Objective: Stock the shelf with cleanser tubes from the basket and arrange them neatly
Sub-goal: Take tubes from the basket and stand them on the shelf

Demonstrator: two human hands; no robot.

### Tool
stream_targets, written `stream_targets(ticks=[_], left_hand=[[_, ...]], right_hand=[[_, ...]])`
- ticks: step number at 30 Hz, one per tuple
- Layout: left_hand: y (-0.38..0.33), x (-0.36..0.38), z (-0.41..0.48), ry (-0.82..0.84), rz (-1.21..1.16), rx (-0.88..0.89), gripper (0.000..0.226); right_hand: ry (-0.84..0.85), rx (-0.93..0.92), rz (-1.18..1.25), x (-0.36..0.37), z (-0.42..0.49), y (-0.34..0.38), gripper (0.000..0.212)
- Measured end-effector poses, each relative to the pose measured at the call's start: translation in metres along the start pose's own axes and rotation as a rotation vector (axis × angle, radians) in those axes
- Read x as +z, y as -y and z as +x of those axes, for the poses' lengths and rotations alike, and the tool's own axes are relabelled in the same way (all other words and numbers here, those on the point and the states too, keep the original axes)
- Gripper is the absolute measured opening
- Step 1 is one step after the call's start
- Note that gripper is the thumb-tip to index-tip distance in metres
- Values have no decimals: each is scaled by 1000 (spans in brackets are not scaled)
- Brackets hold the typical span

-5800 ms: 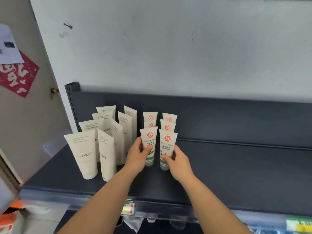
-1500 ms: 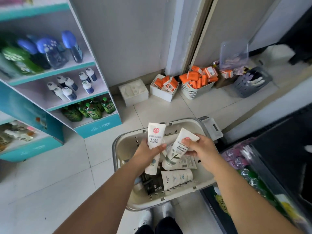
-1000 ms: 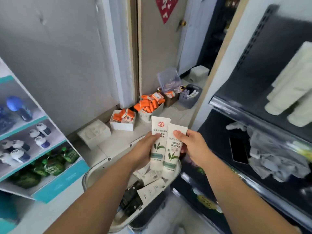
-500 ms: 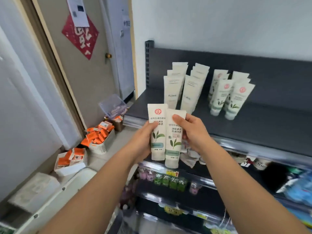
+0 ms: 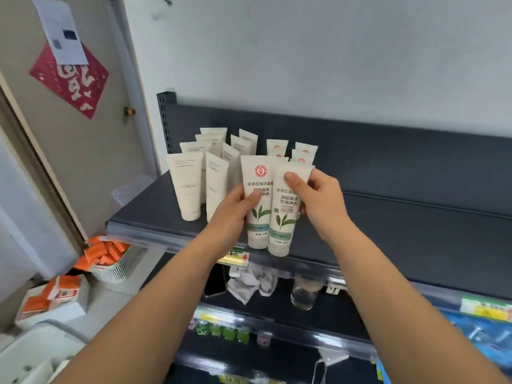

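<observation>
I hold two white green-tea cleanser tubes upright, caps down, side by side above the front edge of the dark shelf [image 5: 415, 234]. My left hand [image 5: 235, 209] grips the left tube [image 5: 259, 214]. My right hand [image 5: 318, 200] grips the right tube [image 5: 285, 223], thumb across its top. Behind them on the shelf stand more tubes with the red logo [image 5: 304, 151], partly hidden by the held pair. To their left stand several plain white Floral tubes [image 5: 187, 187] in rows. Only a pale corner of the basket [image 5: 36, 356] shows at the bottom left.
The shelf's right half is bare dark metal. Below it a lower shelf holds a crumpled grey cloth [image 5: 252, 281], a phone and a glass jar [image 5: 303, 295]. Orange packets fill a white basket [image 5: 110, 259] and a box [image 5: 55, 297] on the floor at left, beside a door.
Both hands left the shelf, took two tubes out of the basket on the floor, and carried them up to the shelf's front, where they now overlap the standing red-logo tubes.
</observation>
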State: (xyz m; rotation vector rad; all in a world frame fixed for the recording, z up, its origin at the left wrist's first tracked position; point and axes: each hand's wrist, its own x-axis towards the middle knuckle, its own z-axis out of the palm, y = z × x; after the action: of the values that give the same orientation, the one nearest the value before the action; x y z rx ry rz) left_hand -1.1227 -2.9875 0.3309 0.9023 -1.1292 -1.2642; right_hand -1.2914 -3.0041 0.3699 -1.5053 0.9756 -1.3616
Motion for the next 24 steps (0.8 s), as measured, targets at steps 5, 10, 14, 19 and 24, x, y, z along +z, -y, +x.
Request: stream_targets(ticks=[5,10,14,19,24], left_hand=[[23,27,21,-67,343,110,25],[66,20,36,-128,605,133,24],[67,15,45,-111,670,127,23],[67,4,56,-126,707,118,23],[59,0,62,-115,776,72,26]], right_hand=[[-117,-62,-214,-23,8,-41,9],[-168,78,-318,-25,4,-83,21],[-136,149,-437,-25,0,-101,24],[-163,127,-537,-17,4,-100,24],[-147,182,-570,-8,10,-97,32]])
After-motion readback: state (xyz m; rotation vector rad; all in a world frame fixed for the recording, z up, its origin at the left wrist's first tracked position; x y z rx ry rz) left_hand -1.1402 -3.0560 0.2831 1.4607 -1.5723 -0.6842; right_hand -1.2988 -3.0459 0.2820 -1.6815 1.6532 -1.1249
